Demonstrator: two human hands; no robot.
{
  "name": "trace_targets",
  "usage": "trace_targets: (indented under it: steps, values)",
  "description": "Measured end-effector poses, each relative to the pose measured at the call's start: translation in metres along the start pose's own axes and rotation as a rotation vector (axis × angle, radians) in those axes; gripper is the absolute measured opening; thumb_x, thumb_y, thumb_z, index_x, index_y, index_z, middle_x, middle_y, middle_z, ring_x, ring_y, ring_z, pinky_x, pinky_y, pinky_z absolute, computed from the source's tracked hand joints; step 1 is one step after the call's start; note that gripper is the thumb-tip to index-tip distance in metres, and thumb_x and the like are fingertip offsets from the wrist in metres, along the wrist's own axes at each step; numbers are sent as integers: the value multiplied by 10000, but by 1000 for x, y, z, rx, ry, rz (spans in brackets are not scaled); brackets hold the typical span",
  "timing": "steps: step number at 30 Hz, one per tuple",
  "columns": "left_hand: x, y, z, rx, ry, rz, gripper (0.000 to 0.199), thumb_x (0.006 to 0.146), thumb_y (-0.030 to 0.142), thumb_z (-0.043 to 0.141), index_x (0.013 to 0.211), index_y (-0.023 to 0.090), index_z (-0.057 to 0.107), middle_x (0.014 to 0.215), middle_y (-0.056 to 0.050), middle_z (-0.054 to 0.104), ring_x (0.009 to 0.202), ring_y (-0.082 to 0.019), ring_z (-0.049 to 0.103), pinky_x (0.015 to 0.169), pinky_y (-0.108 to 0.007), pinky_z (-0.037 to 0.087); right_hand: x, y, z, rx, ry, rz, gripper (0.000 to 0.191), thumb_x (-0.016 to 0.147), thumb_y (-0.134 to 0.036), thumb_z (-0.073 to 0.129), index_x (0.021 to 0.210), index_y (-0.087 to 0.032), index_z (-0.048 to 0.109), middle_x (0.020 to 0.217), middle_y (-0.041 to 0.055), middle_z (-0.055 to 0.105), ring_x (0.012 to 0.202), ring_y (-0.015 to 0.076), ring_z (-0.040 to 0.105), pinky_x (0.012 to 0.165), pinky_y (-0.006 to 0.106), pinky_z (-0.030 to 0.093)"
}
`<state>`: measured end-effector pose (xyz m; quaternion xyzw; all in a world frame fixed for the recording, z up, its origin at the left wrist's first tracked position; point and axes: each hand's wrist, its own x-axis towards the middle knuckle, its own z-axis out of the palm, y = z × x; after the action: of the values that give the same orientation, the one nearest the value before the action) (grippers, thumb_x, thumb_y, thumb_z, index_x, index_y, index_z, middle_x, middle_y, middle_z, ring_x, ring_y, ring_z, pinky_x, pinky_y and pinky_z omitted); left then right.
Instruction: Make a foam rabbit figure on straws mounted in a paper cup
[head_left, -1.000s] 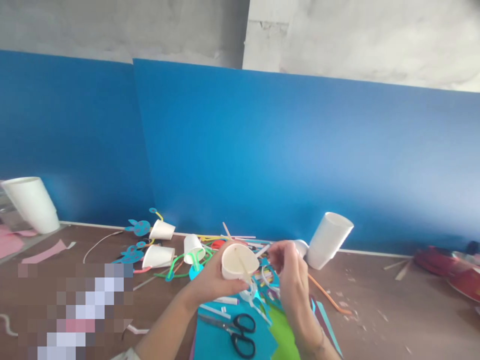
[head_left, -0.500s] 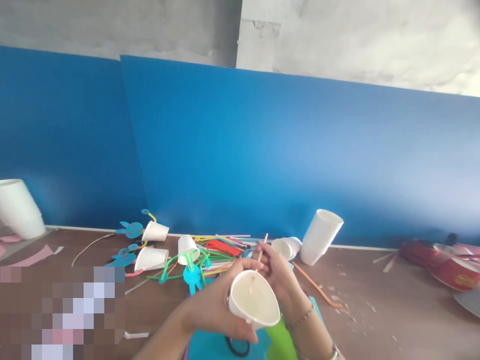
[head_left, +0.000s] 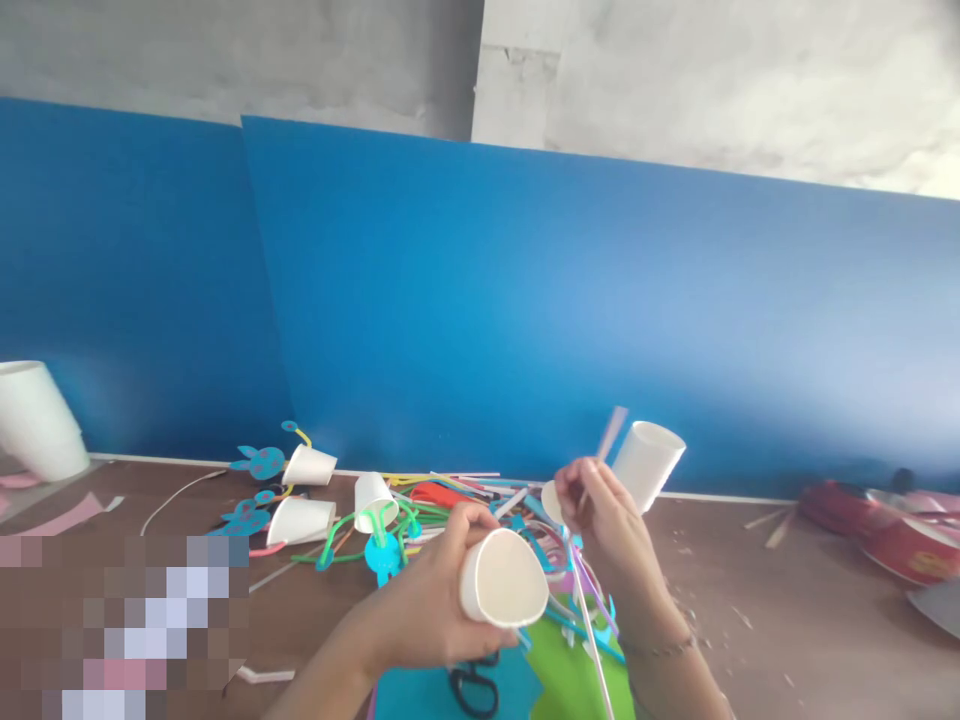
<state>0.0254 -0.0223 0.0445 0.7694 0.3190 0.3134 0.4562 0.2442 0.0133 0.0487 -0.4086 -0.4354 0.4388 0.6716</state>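
My left hand (head_left: 427, 610) is closed around a white paper cup (head_left: 508, 580), its mouth tilted toward me and its rim squeezed out of round. To the right of the cup, my right hand (head_left: 604, 510) pinches a pale pinkish drinking straw (head_left: 613, 432) that sticks up above the fingers, blurred by motion. A long thin pale strip (head_left: 592, 640) runs down below this hand; whether it belongs to the same straw I cannot tell. Under the cup, black scissor handles (head_left: 474, 692) lie on blue sheets (head_left: 420, 695), with a green sheet (head_left: 559, 680) alongside.
Coloured straws (head_left: 442, 510) lie heaped behind my hands. Several white cups with blue rabbit-like cutouts (head_left: 262, 462) and bent straws lie to the left. A cup stack (head_left: 651, 460) leans at the back right, near a blue panel (head_left: 525, 300). A red container (head_left: 911, 545) sits far right.
My right hand has moved away from the cup, up and to the right, with the straw. The stick end seen inside the cup is gone. The cup stays in my left hand, turned slightly.
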Motion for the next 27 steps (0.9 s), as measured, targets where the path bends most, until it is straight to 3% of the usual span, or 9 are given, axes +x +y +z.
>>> trace_targets:
  steps: [2, 4, 7, 9, 13, 18, 24, 27]
  values:
    - [1, 0, 1, 83, 39, 18, 661, 639, 228, 752, 1140, 252, 322, 1093, -54, 580, 973, -231, 564, 789, -322, 441, -11, -6, 5, -207, -234, 37, 241, 808, -424, 642, 823, -185, 616, 640, -30, 550, 496, 84, 464, 427, 198, 361]
    - [2, -2, 2, 134, 62, 23, 614, 661, 270, 742, 1129, 247, 344, 1114, -72, 576, 1001, -253, 561, 792, -340, 441, -22, -11, 12, -342, -438, 17, 273, 768, -344, 690, 993, -196, 643, 780, 7, 612, 627, 122, 548, 499, 218, 424]
    - [2, -5, 4, 159, 77, 16, 581, 672, 300, 737, 1110, 246, 359, 1139, -83, 567, 1023, -271, 557, 772, -341, 443, -31, -14, 21, -424, -600, -43, 300, 759, -238, 670, 1056, -221, 633, 957, 38, 632, 833, 177, 601, 659, 270, 496]
    - [2, -6, 5, 149, 82, 11, 568, 676, 310, 737, 1093, 249, 356, 1107, -69, 573, 995, -259, 567, 746, -325, 444, -33, -14, 25, -468, -598, -75, 223, 786, -209, 625, 1008, -217, 641, 960, 39, 629, 872, 187, 603, 703, 286, 503]
    - [1, -6, 5, 110, 90, 7, 526, 696, 318, 724, 1046, 249, 338, 1002, -38, 567, 893, -218, 582, 696, -294, 437, -32, -14, 30, -570, -526, -175, 78, 805, -196, 597, 845, -199, 664, 833, 23, 614, 795, 173, 587, 651, 268, 482]
    - [3, -5, 3, 6, 60, -23, 559, 664, 269, 752, 1019, 248, 321, 934, -3, 530, 814, -177, 564, 649, -262, 432, -32, -17, 32, -657, -520, -204, 118, 819, -234, 575, 727, -181, 627, 703, -4, 548, 694, 147, 524, 599, 250, 430]
    - [5, -5, 5, -173, 39, 17, 667, 651, 174, 756, 1143, 259, 313, 1140, -52, 544, 969, -204, 579, 774, -301, 459, -33, -16, 31, -683, -489, -184, 95, 808, -232, 568, 732, -181, 594, 686, -7, 541, 654, 140, 500, 556, 240, 404]
    - [6, -6, 7, -215, 37, 11, 630, 656, 165, 750, 1135, 248, 349, 1122, -52, 561, 941, -197, 587, 758, -294, 460, -32, -13, 30, -689, -469, -188, 83, 799, -219, 570, 731, -182, 600, 673, -8, 553, 641, 137, 503, 539, 234, 400]
